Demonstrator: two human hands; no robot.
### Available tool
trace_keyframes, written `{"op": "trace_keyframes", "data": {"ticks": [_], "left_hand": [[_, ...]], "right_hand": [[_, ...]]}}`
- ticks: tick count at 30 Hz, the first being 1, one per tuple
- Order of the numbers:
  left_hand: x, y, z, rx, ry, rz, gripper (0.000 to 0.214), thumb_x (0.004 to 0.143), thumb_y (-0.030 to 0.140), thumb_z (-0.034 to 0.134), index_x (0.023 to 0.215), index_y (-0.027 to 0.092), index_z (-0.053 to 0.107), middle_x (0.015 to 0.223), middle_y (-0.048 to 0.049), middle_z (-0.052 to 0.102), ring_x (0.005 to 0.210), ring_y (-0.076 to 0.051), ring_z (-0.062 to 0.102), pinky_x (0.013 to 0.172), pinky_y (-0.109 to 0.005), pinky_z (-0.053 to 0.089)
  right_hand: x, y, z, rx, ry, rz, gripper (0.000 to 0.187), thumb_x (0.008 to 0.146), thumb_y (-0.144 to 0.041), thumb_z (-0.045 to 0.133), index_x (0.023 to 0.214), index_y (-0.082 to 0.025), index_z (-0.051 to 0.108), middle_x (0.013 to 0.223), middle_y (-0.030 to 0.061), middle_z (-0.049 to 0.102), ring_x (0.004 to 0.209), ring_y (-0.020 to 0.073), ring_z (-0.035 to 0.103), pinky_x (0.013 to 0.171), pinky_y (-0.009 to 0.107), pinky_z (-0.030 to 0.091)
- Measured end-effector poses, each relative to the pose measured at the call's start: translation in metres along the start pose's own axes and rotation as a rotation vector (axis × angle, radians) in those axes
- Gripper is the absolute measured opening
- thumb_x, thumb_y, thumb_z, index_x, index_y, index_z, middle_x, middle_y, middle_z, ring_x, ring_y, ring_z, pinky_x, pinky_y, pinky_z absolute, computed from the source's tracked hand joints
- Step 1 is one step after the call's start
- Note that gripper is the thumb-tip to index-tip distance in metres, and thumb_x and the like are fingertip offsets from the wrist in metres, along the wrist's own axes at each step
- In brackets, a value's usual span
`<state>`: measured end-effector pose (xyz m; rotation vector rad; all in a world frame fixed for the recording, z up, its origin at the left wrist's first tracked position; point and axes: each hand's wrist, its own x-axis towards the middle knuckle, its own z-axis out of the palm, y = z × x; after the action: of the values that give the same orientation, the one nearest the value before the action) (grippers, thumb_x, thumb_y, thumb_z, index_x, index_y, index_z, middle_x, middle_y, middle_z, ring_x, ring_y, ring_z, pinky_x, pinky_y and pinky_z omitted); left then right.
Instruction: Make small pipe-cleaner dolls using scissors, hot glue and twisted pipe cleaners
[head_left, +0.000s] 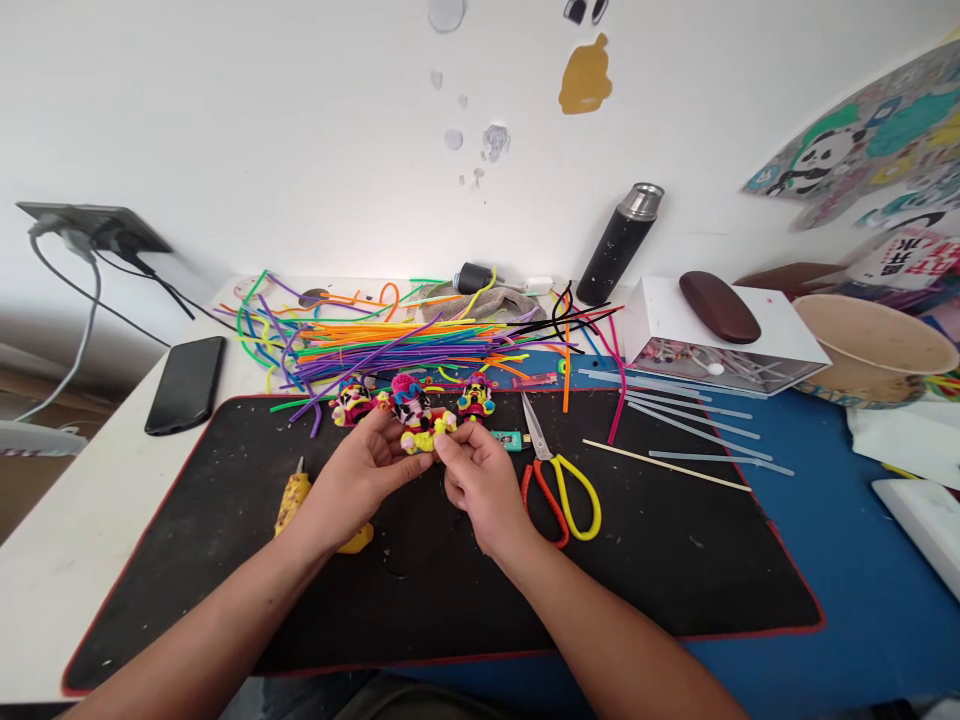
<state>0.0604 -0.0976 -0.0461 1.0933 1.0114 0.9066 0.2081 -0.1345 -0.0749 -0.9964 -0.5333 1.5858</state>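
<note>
Between my hands is a small yellow piece of twisted pipe cleaner (pixel 424 440) with pale pinkish ends. The fingers of my left hand (pixel 364 475) are closed on its left end. On the right end, the thumb and fingers of my right hand (pixel 484 485) pinch it. Just behind stand colourful pipe-cleaner figures: one at the left (pixel 352 402), one in the middle (pixel 409 395) and one at the right (pixel 475 396). Scissors (pixel 559 490) with red and yellow handles lie open beside my right hand. My left forearm partly covers a yellow glue gun (pixel 291 500).
Many coloured pipe cleaners (pixel 390 345) lie behind the black mat (pixel 637 580). Several translucent glue sticks (pixel 697 420) and a thin wooden stick (pixel 667 465) are at the right. A black thermos (pixel 622 245), a white box (pixel 667 320) and a phone (pixel 186 385) stand or lie around.
</note>
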Motion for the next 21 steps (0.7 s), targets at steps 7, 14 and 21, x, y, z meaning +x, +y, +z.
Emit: {"op": "trace_keyframes", "data": {"ticks": [7,14,21], "left_hand": [[0.001,0.001,-0.001,-0.012,0.001,-0.006,0.045,0.062,0.016,0.098,0.083,0.020,0.059,0.081,0.0038,0.066,0.079,-0.013,0.066,0.075,-0.023,0.059],[0.001,0.003,-0.008,-0.087,0.029,-0.069,0.049,0.057,0.014,0.099,0.084,0.020,0.059,0.089,0.0012,0.072,0.088,-0.018,0.072,0.081,-0.026,0.062],[0.001,0.012,-0.006,-0.201,-0.021,-0.135,0.044,0.063,0.014,0.099,0.090,0.017,0.065,0.092,-0.0021,0.076,0.086,-0.017,0.075,0.079,-0.025,0.064]], "right_hand": [[-0.001,0.000,0.000,-0.007,-0.026,-0.002,0.048,0.077,-0.057,0.087,0.082,-0.021,0.056,0.054,-0.0131,0.042,0.039,0.0030,0.025,0.037,0.019,0.016],[-0.003,0.000,-0.001,-0.023,-0.019,-0.003,0.049,0.079,-0.063,0.084,0.084,-0.021,0.058,0.053,-0.0133,0.034,0.043,0.0048,0.023,0.039,0.019,0.019],[0.001,-0.009,-0.005,-0.032,0.071,-0.071,0.050,0.079,-0.065,0.083,0.086,-0.021,0.060,0.055,-0.0121,0.034,0.045,0.0053,0.024,0.040,0.020,0.018]]}}
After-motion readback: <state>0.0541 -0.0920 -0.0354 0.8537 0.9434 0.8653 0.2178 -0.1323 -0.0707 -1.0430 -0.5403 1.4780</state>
